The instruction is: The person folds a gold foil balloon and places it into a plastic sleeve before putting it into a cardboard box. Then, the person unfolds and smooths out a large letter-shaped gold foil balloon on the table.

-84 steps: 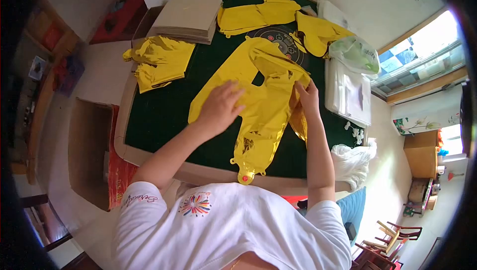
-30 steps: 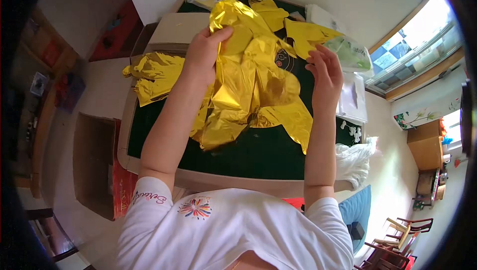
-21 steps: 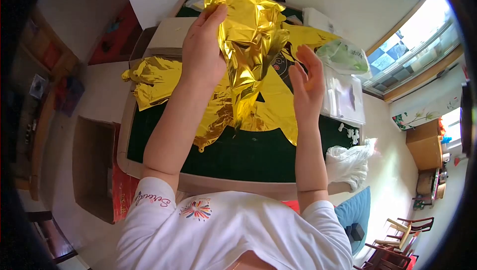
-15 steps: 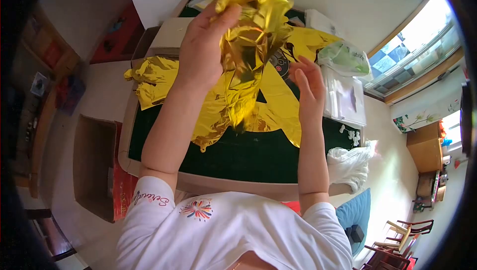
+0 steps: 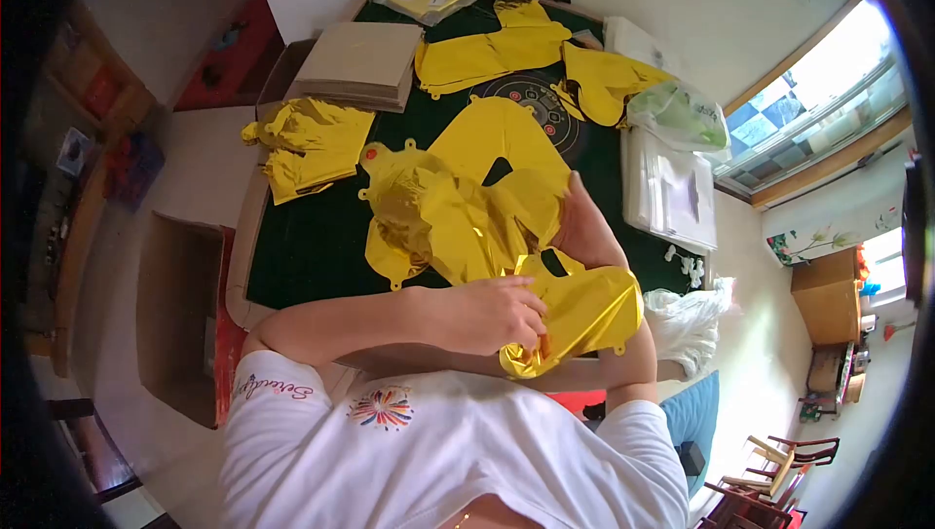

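Note:
A shiny gold foil balloon, flat and creased, lies over another flat gold foil piece on the dark green table surface. Its near end hangs over the table's front edge. My left hand is at that near end, with bent fingers against the foil; part of the foil is between them. My right hand is at the balloon's right side, its fingers partly behind the foil, so its grip is hidden.
More gold foil lies at the left and back. A cardboard stack stands back left. Clear plastic bags lie at the right, white plastic near the front right corner. An open box is on the floor left.
The gold foil that my left hand held up has come down and spread out over the table. My left hand has moved down to the front edge; my right hand now touches the foil.

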A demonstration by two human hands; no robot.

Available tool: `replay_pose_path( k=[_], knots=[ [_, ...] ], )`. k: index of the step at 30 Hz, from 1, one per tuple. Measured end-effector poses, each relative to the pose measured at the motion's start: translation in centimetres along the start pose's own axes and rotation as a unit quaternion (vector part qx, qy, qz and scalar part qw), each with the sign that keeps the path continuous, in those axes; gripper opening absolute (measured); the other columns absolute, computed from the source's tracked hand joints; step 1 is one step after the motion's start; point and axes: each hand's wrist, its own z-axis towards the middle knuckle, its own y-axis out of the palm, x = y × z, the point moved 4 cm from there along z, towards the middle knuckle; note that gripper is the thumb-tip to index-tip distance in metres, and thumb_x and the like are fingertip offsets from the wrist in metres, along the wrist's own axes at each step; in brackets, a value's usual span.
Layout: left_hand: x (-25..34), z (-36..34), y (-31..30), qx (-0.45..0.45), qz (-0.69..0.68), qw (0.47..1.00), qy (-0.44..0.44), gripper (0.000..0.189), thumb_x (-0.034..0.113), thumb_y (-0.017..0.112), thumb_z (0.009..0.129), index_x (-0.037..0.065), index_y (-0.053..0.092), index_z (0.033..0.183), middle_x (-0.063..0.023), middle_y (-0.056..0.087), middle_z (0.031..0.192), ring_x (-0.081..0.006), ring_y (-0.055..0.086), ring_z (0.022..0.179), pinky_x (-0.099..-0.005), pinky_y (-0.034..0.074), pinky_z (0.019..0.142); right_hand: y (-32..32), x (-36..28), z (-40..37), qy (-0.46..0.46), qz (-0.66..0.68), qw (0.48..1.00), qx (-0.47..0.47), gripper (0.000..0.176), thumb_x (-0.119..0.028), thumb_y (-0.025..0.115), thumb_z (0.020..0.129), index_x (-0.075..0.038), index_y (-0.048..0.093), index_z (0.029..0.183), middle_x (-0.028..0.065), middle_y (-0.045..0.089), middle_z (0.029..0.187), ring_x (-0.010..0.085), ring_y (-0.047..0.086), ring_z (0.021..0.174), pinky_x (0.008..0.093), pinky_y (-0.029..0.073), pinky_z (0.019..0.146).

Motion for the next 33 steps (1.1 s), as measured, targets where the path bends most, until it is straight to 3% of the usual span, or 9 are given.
replay_pose_path(
  k=[4,11,15,17,18,20,24,27,33],
  knots=[
    [0.0,-0.3,0.4,0.000,0.014,1.000,-0.019,0.024,0.008,0.053,0.081,0.011,0.068,0.100,-0.0040,0.064,0.116,-0.0253,0.053,0.118,-0.0489,0.033,0.108,-2.2,1.3,0.0,0.043,-0.246,0.961,0.120,0.032,-0.019,0.056,0.095,-0.003,0.052,0.122,0.0035,0.062,0.108,0.0134,0.061,0.090,0.0277,0.052,0.073],
    [-0.4,-0.6,0.2,0.122,-0.008,0.991,-0.053,0.024,0.007,0.054,0.082,0.010,0.066,0.102,-0.0065,0.068,0.104,-0.0229,0.063,0.100,-0.0412,0.046,0.095,-0.5,0.6,0.4,0.003,-0.242,0.964,0.111,0.024,-0.008,0.063,0.088,-0.001,0.056,0.110,0.0015,0.061,0.092,0.0092,0.057,0.077,0.0226,0.044,0.062],
    [-0.4,-0.8,-7.5,0.333,-0.113,0.928,-0.128,0.022,0.016,0.056,0.092,0.003,0.065,0.107,-0.0099,0.070,0.090,-0.0256,0.067,0.078,-0.0305,0.052,0.071,0.4,-0.4,0.4,-0.150,-0.333,0.926,0.096,0.047,-0.015,0.053,0.096,-0.005,0.040,0.139,0.0087,0.051,0.129,0.0176,0.049,0.118,0.0272,0.035,0.103],
    [-1.4,-1.2,-12.6,0.332,-0.282,0.834,-0.338,0.027,0.022,0.054,0.096,0.001,0.063,0.110,-0.0070,0.069,0.092,-0.0179,0.067,0.081,-0.0268,0.051,0.072,-5.1,0.2,1.0,-0.227,-0.522,0.807,0.156,0.045,-0.021,0.045,0.099,-0.005,0.038,0.141,0.0069,0.048,0.134,0.0173,0.048,0.120,0.0293,0.035,0.104],
    [-2.8,-1.1,-14.1,0.449,-0.363,0.768,-0.277,0.027,0.022,0.055,0.095,0.000,0.062,0.110,-0.0062,0.068,0.094,-0.0153,0.066,0.082,-0.0265,0.051,0.072,-2.6,-0.8,-0.7,-0.092,-0.509,0.837,0.177,0.046,-0.027,0.041,0.101,-0.007,0.036,0.142,0.0063,0.044,0.140,0.0183,0.046,0.124,0.0336,0.035,0.106],
    [-5.4,-1.1,-16.6,0.567,-0.456,0.655,-0.204,0.027,0.021,0.056,0.095,-0.001,0.061,0.111,-0.0061,0.067,0.098,-0.0139,0.066,0.085,-0.0274,0.052,0.074,-0.6,-0.8,-0.2,-0.262,-0.143,0.943,-0.144,0.048,-0.022,0.051,0.097,-0.009,0.038,0.141,0.0081,0.045,0.141,0.0209,0.042,0.130,0.0364,0.035,0.107],
    [-11.8,-1.9,-17.3,0.612,-0.510,0.566,-0.210,0.025,0.015,0.054,0.094,-0.002,0.057,0.112,-0.0092,0.065,0.103,-0.0184,0.065,0.088,-0.0336,0.055,0.077,0.6,-0.3,0.2,-0.155,0.034,0.981,0.107,0.055,-0.051,0.039,0.097,-0.017,0.041,0.140,0.0018,0.046,0.142,0.0240,0.042,0.131,0.0442,0.031,0.109],
    [-15.7,-3.3,-14.7,0.623,-0.520,0.523,-0.258,0.025,0.012,0.052,0.095,-0.004,0.055,0.113,-0.0118,0.063,0.107,-0.0221,0.065,0.091,-0.0382,0.055,0.078,0.9,-0.4,0.1,-0.155,0.237,0.953,-0.104,0.055,-0.054,0.037,0.097,-0.018,0.042,0.139,0.0016,0.050,0.138,0.0237,0.044,0.130,0.0434,0.033,0.108],
    [-19.4,-4.3,-10.6,0.592,-0.538,0.463,-0.382,0.019,0.015,0.055,0.094,0.000,0.056,0.106,-0.0106,0.063,0.095,-0.0240,0.065,0.078,-0.0423,0.056,0.065,-0.4,2.1,-0.3,-0.117,-0.012,0.992,0.036,0.062,-0.061,0.026,0.096,-0.015,0.046,0.133,0.0077,0.062,0.116,0.0223,0.059,0.105,0.0395,0.046,0.085]
  ],
)
